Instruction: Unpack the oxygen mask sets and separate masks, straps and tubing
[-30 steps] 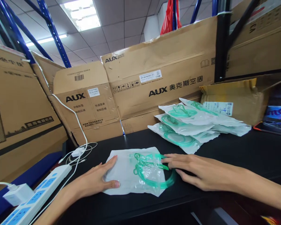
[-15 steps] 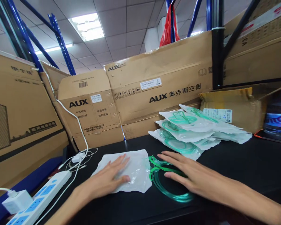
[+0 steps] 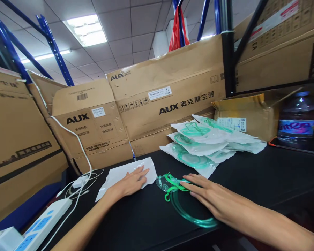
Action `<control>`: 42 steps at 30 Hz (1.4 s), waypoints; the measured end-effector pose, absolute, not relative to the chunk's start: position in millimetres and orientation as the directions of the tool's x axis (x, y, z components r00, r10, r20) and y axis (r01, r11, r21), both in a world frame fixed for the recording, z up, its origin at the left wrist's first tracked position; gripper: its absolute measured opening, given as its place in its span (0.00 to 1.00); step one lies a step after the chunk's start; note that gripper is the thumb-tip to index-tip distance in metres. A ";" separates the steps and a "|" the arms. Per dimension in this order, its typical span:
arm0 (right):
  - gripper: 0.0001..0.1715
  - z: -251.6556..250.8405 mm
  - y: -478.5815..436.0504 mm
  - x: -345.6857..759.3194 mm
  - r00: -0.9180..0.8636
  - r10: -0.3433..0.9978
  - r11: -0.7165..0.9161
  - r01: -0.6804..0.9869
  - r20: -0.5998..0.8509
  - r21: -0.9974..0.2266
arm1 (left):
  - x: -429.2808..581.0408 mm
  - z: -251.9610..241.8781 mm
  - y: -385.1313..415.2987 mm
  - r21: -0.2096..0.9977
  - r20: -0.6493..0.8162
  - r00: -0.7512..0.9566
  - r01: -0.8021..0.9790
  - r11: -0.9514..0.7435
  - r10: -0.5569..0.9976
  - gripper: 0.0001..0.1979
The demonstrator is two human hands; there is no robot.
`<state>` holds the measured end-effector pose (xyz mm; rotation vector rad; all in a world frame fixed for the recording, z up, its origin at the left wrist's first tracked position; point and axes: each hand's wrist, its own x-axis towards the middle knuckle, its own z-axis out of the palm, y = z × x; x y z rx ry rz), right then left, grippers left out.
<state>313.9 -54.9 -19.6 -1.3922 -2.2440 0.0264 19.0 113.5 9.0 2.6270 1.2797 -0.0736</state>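
Observation:
My left hand (image 3: 133,182) lies open on a white paper-and-film pouch (image 3: 115,177), its fingers spread over the right part. Just right of the pouch is a clear oxygen mask (image 3: 162,183) with a green elastic strap (image 3: 170,190) and a coil of green tubing (image 3: 192,220), out on the black table. Over the coil and the strap rests my right hand (image 3: 205,191), open with fingers stretched out to the left. Its fingertips touch the strap and it grips nothing. Part of the coil is hidden under this hand.
Several white pouches with green tubing (image 3: 193,158) are piled at the back right. Behind stand cardboard boxes (image 3: 170,108). A small open carton (image 3: 246,115), a bottle (image 3: 297,118) and a dark phone-like slab (image 3: 295,145) are at the right. A power strip (image 3: 42,225) and white cables (image 3: 85,157) lie left.
The pouch has slid a little left and away from the mask, with my left hand on it. More of the mask now shows. The view has shifted to the right.

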 end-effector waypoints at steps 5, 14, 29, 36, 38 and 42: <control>0.28 -30.2 -47.7 315.4 -0.374 0.842 0.487 0.837 0.389 -0.250 | 68.9 1.6 137.8 0.200 -0.132 0.624 0.778 -0.595 0.771 0.45; 0.27 -17.8 -44.1 296.3 -0.410 0.851 0.506 0.806 0.327 -0.308 | 105.8 7.1 174.4 0.311 0.044 0.643 0.718 -0.622 0.765 0.40; 0.14 17.7 17.9 253.1 -0.513 0.793 0.606 0.721 0.330 -0.336 | 4.4 42.4 80.3 0.544 0.023 0.689 0.599 -0.587 0.725 0.24; 0.07 8.8 35.8 249.5 -0.599 0.759 0.650 0.678 0.253 -0.343 | 1.6 34.2 82.7 0.661 -0.130 0.749 0.554 -0.506 0.650 0.23; 0.07 8.4 34.3 245.5 -0.606 0.750 0.660 0.666 0.263 -0.347 | 0.9 34.7 82.5 0.697 -0.174 0.766 0.540 -0.471 0.619 0.23; 0.08 7.3 30.6 239.3 -0.591 0.744 0.668 0.666 0.312 -0.332 | 0.3 34.5 79.7 0.749 -0.184 0.763 0.517 -0.415 0.619 0.19</control>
